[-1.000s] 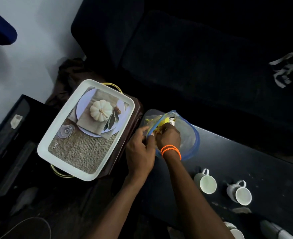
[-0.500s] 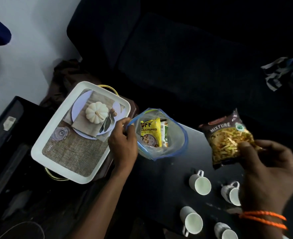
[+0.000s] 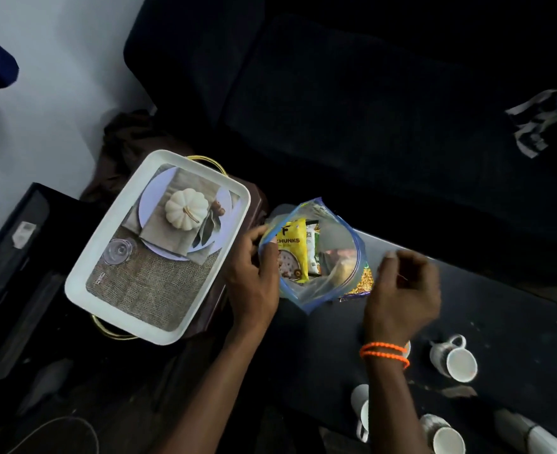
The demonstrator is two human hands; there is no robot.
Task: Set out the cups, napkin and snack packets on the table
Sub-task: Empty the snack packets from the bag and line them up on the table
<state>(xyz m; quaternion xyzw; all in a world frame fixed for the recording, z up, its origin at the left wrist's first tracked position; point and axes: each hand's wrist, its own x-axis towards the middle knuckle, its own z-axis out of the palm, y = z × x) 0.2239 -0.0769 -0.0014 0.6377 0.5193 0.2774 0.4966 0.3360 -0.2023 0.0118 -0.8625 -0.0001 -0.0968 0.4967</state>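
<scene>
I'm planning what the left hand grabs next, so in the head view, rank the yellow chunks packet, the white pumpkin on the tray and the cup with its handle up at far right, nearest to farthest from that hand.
1. Yellow chunks packet, inside the bag beside the left hand.
2. White pumpkin, up-left on the tray.
3. Cup, far right on the dark table.

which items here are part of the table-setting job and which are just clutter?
In the job:
- zip bag of snack packets, left hand gripping its rim
- yellow packet inside it
- mixture packet on the table beside the bag
- white cups
- right hand, empty, at the bag

Lying about:
- white tray with pumpkin print
- dark sofa
- cloth on it
</scene>
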